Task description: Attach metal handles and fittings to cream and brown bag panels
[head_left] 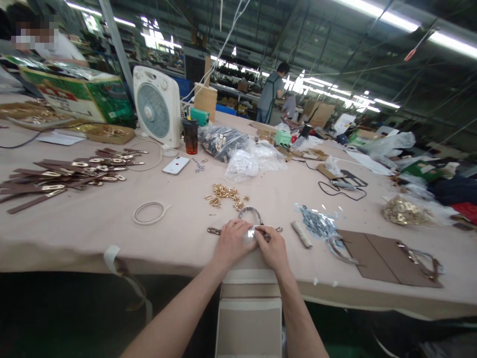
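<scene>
A beige and brown bag piece (250,323) hangs over the table's front edge, its upper end under my hands. A curved handle (250,210) stands up just beyond them. Between my hands lies a small shiny metal plate (251,232). My left hand (233,242) is closed on the bag piece left of the plate. With fingers bent in a pinch, my right hand (273,247) meets the plate's right side; what lies in the pinch is hidden. A strap end with a metal fitting (213,230) sticks out beside my left hand.
Small gold hardware (225,195) is heaped ahead. Brown straps (70,174), a tape ring (149,213), a phone (176,165) and a fan (156,107) are leftward. Rightward are grey pieces (318,221), a fabric roll (301,234) and a brown bag panel (387,258).
</scene>
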